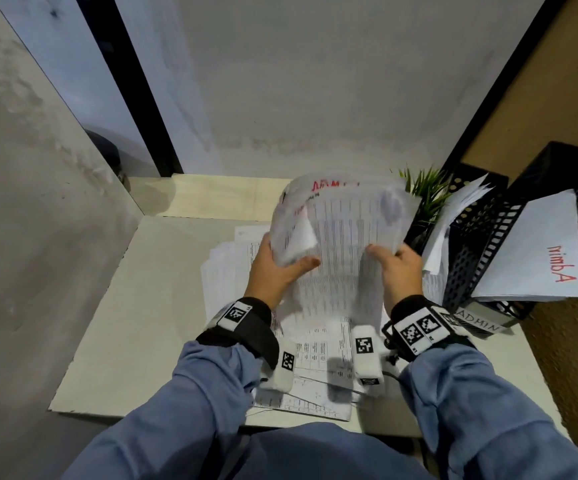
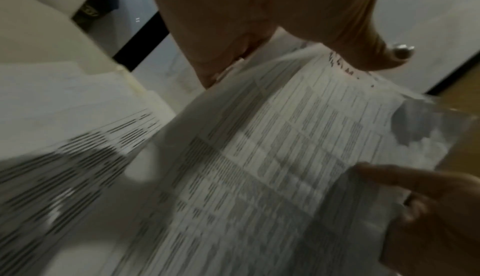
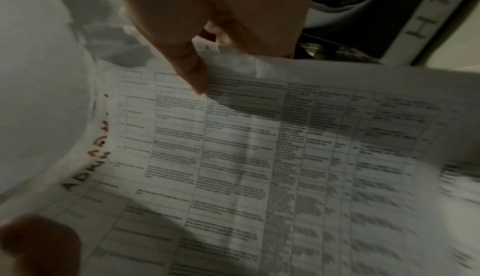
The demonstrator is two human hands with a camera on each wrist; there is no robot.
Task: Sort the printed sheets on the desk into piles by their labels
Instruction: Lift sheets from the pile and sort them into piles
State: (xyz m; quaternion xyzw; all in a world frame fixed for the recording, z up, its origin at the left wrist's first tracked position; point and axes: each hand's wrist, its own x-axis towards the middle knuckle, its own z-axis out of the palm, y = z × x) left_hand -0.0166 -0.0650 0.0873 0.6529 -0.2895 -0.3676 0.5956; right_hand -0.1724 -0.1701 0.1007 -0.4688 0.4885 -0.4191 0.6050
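Observation:
I hold a bundle of printed table sheets (image 1: 344, 230) lifted and curled above the desk, with "ADMIN" written in red and black at its far edge (image 3: 98, 157). My left hand (image 1: 282, 265) grips the bundle's left side, thumb on top. My right hand (image 1: 393, 263) grips its right side. In the left wrist view the bundle (image 2: 285, 146) runs under my left thumb (image 2: 363, 39). The right wrist view shows my fingers (image 3: 192, 64) pinching the sheet edge. More printed sheets (image 1: 315, 362) lie spread on the desk below.
Black mesh trays stand at the right. The near one (image 1: 488, 271) carries an ADMIN tag (image 1: 477, 323) and holds a sheet marked "Admin" (image 1: 540, 261). Another tray bears an HR tag (image 3: 428, 13). A small green plant (image 1: 426, 192) stands behind. Grey walls close in at the left and back.

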